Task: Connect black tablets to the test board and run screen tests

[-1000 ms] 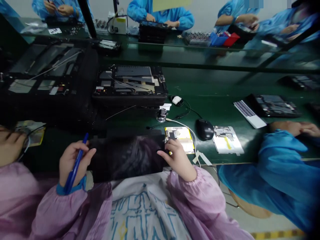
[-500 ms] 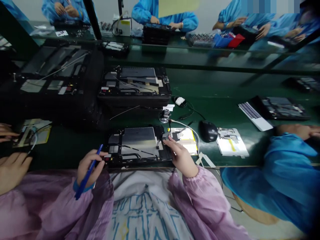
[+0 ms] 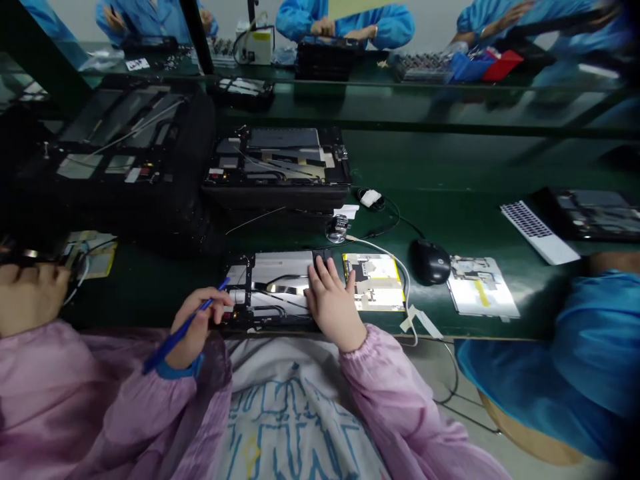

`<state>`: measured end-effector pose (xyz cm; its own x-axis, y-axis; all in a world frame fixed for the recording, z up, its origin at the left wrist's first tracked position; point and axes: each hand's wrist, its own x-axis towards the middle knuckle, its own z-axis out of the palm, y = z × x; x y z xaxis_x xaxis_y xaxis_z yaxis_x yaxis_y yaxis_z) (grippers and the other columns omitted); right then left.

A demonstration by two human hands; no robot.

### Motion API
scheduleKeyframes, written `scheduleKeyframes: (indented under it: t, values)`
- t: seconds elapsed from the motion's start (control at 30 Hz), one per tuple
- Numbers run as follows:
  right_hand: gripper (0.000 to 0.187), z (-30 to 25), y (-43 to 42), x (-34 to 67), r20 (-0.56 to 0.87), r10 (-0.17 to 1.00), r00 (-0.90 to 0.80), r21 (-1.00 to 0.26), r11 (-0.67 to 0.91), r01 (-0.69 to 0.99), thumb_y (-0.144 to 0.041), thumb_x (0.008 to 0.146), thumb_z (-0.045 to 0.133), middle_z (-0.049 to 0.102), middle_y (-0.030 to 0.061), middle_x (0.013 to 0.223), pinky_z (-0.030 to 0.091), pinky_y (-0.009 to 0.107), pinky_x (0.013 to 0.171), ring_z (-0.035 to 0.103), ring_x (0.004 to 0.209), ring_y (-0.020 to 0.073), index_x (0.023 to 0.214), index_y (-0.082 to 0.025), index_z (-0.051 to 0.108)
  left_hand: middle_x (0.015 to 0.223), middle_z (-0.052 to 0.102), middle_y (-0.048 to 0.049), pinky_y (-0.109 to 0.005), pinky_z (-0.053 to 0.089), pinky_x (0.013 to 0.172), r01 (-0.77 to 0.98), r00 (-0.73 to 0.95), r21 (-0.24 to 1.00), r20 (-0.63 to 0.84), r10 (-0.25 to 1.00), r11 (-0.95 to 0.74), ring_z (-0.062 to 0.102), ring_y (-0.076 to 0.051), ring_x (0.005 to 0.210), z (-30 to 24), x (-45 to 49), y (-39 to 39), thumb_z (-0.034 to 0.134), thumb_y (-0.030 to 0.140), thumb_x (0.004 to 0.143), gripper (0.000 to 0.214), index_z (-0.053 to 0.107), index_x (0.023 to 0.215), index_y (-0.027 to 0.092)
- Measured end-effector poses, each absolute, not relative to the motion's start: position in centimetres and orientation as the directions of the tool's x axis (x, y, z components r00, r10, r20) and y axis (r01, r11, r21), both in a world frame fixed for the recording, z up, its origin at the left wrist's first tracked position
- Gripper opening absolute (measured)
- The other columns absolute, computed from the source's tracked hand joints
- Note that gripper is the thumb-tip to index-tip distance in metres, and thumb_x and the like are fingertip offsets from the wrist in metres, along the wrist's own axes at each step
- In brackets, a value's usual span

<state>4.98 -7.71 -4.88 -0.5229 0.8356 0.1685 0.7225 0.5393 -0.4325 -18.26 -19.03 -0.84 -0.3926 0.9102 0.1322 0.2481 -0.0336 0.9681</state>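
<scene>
An opened tablet-like device (image 3: 285, 263), with grey panels and dark flat cables, lies in front of me at the table's near edge. My right hand (image 3: 334, 303) rests on its right end, palm down, fingers stretched and holding nothing. A shiny flat ribbon cable (image 3: 287, 285) bows up a little left of those fingertips. My left hand (image 3: 197, 323) grips a slim blue pen-shaped tool (image 3: 175, 339), its upper end near the device's left edge. The fingers of that hand touch or nearly touch the lower left corner. Right of the device lies a yellow-edged plate with small parts (image 3: 380, 297).
Stacked similar devices (image 3: 280, 190) stand behind, with a larger stack (image 3: 125, 193) at left. A black mouse (image 3: 431, 261), a white cable (image 3: 407, 287) and another metal plate (image 3: 487, 293) lie rightward. Co-workers' hands and a blue sleeve (image 3: 595, 333) flank me.
My right hand has moved left from the device's right edge and flattened onto it. My left hand, still holding the blue tool, has come closer to the device. The view has shifted slightly.
</scene>
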Motion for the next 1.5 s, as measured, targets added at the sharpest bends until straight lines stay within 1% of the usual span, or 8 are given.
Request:
scheduleKeyframes:
  t: [0.17,0.27,0.4,0.6,1.0,1.13,1.3,1.5]
  values:
    - [0.037,-2.0,-9.2,5.5,0.269,0.679,-0.683,-0.591,0.676,0.439,-0.028,0.097,0.036,0.048,0.013,0.144,0.012,0.065,0.114,0.023,0.146,0.0307,0.131,-0.02,0.05,0.071,0.06,-0.0077,-0.025,0.034,0.041,-0.139,-0.124,0.99,-0.055,0.991,0.038,0.047,-0.011,0.048,0.0,-13.1,-16.8,0.057,0.055,0.084,0.043,0.066,0.071,0.015]
    - [0.023,-0.8,-9.6,6.6,0.388,0.61,-0.691,-0.62,0.727,0.294,-0.026,0.097,0.038,0.063,0.0095,0.117,0.014,0.059,0.116,0.041,0.134,0.0274,0.1,-0.021,0.06,0.068,0.06,-0.0058,-0.024,0.039,0.043,-0.148,-0.008,0.987,-0.057,0.998,0.055,0.053,-0.012,0.051,-0.3,-10.9,-15.4,0.058,0.045,0.087,0.032,0.066,0.079,0.015]
    - [0.025,-1.1,-6.1,8.8,0.427,0.718,-0.55,-0.681,0.655,0.327,-0.025,0.097,0.035,0.065,0.0079,0.093,0.036,0.051,0.105,0.058,0.104,0.0231,0.086,-0.022,0.057,0.072,0.061,-0.005,-0.022,0.04,0.042,-0.164,-0.086,0.986,0.025,0.996,-0.039,0.054,-0.011,0.053,-0.6,-10.2,-14.0,0.055,0.042,0.088,0.029,0.062,0.078,0.016]
    - [0.024,-4.0,3.4,9.7,0.389,0.798,-0.46,-0.529,0.603,0.597,-0.027,0.095,0.037,0.049,0.0162,0.14,0.033,0.053,0.107,0.04,0.133,0.0297,0.087,-0.018,0.057,0.067,0.062,-0.0026,-0.024,0.045,0.053,0.167,0.089,0.98,-0.124,0.988,0.108,0.056,-0.012,0.056,-1.3,-8.1,-11.6,0.058,0.025,0.083,0.011,0.062,0.081,0.016]
    - [0.021,-5.7,5.0,8.6,0.274,0.819,-0.504,-0.465,0.572,0.676,-0.023,0.095,0.039,0.04,0.0147,0.149,0.024,0.066,0.107,0.036,0.138,0.033,0.092,-0.017,0.059,0.063,0.061,-0.0015,-0.026,0.042,0.057,0.459,0.095,0.888,-0.056,0.994,0.006,0.057,-0.014,0.06,-2.1,-6.6,-10.6,0.054,0.011,0.074,0.013,0.055,0.062,0.017]
    - [0.02,-3.9,2.4,9.3,0.342,0.804,-0.486,-0.612,0.583,0.535,-0.029,0.095,0.044,0.05,0.0164,0.139,0.032,0.058,0.107,0.04,0.135,0.0304,0.086,-0.018,0.058,0.066,0.06,-0.0022,-0.026,0.045,0.056,0.273,0.026,0.962,-0.005,1.0,-0.003,0.058,-0.013,0.058,-2.3,-7.0,-11.2,0.057,0.018,0.078,0.014,0.052,0.065,0.017]
    - [0.021,-2.7,-3.4,10.1,0.256,0.719,-0.646,-0.865,0.469,0.18,-0.04,0.091,0.055,0.068,0.0065,0.089,0.054,0.034,0.078,0.065,0.085,0.0187,0.089,-0.02,0.061,0.079,0.061,-0.0035,-0.021,0.041,0.043,-0.104,-0.175,0.992,0.052,0.983,-0.071,0.056,-0.009,0.053,-2.7,-8.3,-12.8,0.06,0.035,0.085,0.024,0.047,0.074,0.018]
    - [0.031,-2.6,-6.6,9.1,0.183,0.8,-0.572,-0.941,0.31,0.133,-0.051,0.084,0.063,0.071,0.0042,0.079,0.055,0.032,0.07,0.067,0.073,0.0181,0.083,-0.021,0.067,0.083,0.06,-0.004,-0.019,0.043,0.043,-0.095,-0.114,0.991,0.084,0.99,-0.095,0.058,-0.009,0.055,-2.3,-8.8,-13.8,0.064,0.037,0.084,0.025,0.05,0.077,0.017]
